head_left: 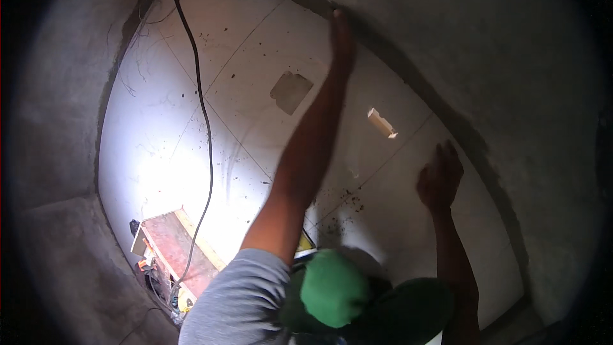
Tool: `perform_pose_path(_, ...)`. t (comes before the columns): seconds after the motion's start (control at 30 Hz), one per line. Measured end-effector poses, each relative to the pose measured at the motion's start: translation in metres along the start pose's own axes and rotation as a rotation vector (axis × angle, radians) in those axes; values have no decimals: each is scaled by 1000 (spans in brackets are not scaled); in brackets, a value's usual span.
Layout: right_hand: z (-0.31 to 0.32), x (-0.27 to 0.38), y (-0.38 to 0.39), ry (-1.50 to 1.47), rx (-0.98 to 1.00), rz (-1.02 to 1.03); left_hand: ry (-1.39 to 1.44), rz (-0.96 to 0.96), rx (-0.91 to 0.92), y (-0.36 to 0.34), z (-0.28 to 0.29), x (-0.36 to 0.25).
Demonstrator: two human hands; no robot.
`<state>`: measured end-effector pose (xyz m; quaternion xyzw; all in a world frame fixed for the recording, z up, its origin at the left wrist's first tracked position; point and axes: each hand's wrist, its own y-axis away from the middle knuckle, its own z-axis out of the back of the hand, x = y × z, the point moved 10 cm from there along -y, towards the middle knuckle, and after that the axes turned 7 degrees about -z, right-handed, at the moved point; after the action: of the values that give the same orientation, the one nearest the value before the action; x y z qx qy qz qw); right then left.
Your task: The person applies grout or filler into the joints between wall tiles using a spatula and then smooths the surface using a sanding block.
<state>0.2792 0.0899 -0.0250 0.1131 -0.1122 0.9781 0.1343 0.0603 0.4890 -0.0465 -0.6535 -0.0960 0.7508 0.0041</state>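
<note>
My left hand (342, 41) reaches far forward, seen edge-on and slightly blurred, its fingers stretched toward the dark strip (377, 33) along the foot of the wall. Whether the fingertips touch the strip I cannot tell. Farther right and nearer me, my right hand (440, 177) hovers by the same wall foot with its fingers extended and nothing visible in them. Between the hands, a small pale piece with a notched edge (382, 123) lies on the white tiled floor (249, 19). Left of my left forearm is a flat grey patch or piece (291, 92).
A black cable (199, 89) runs across the floor to a reddish wooden box (179, 243) with tools and cords beside it. Dark crumbs (341, 222) are scattered over the tiles. Grey walls (511, 45) curve around. My green-clad knees (335, 287) are in front.
</note>
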Motion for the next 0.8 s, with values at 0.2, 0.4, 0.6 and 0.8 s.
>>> perform_pose_path(0.2,-1,-1,-3,29,31,-8,497,157,-272,3,-70,22)
perform_pose_path(0.4,1,-1,-4,31,11,8,523,322,108,107,-87,-11)
perform_pose_path(0.6,4,1,1,15,-73,79,76,-140,727,236,-9,-48)
perform_pose_path(0.8,-5,-6,9,33,-95,57,-506,327,54,346,277,-32)
